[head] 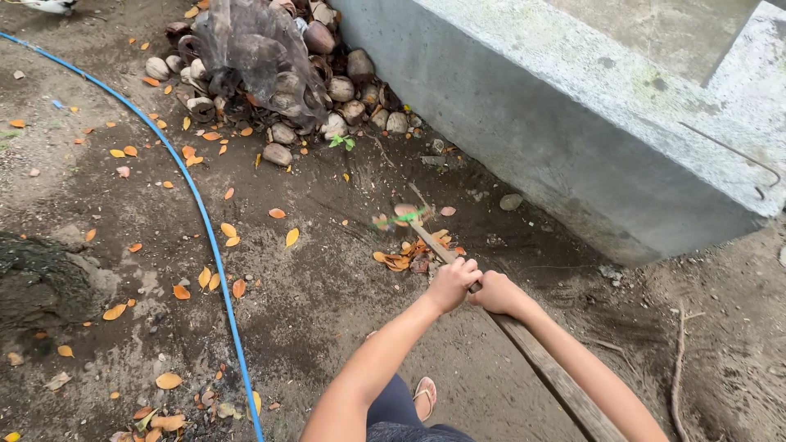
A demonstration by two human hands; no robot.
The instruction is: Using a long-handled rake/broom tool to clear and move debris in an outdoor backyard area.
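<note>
1. A grey concrete wall fills the upper right, its base running diagonally down toward the right, just beyond the ground being worked.

2. Bare, dark earth covers the rest of the frame, scattered with orange fallen leaves.

3. A blue hose curves from the top left to the bottom edge, well to the left of both arms.

4. A heap of old coconut husks, partly draped in grey netting, sits at the foot of the wall, well ahead of the hands.

5. A long wooden handle runs diagonally from the lower right up and leftward, passing through both fists; its long axis points toward a small pile of leaves directly ahead of the fingers.

6. The left hand is clenched round the handle, forward of its partner and so nearer the working end.

7. The right hand is likewise clenched on the handle, touching the left hand from behind.

8. The tool's far end lies just past the leaf pile; it is motion-blurred, with a greenish streak, so it may be a rake or broom head, though this cannot be told.

9. A sandalled foot stands below the arms; a thin stick lies at right. Nothing stands between hands and pile.
</note>
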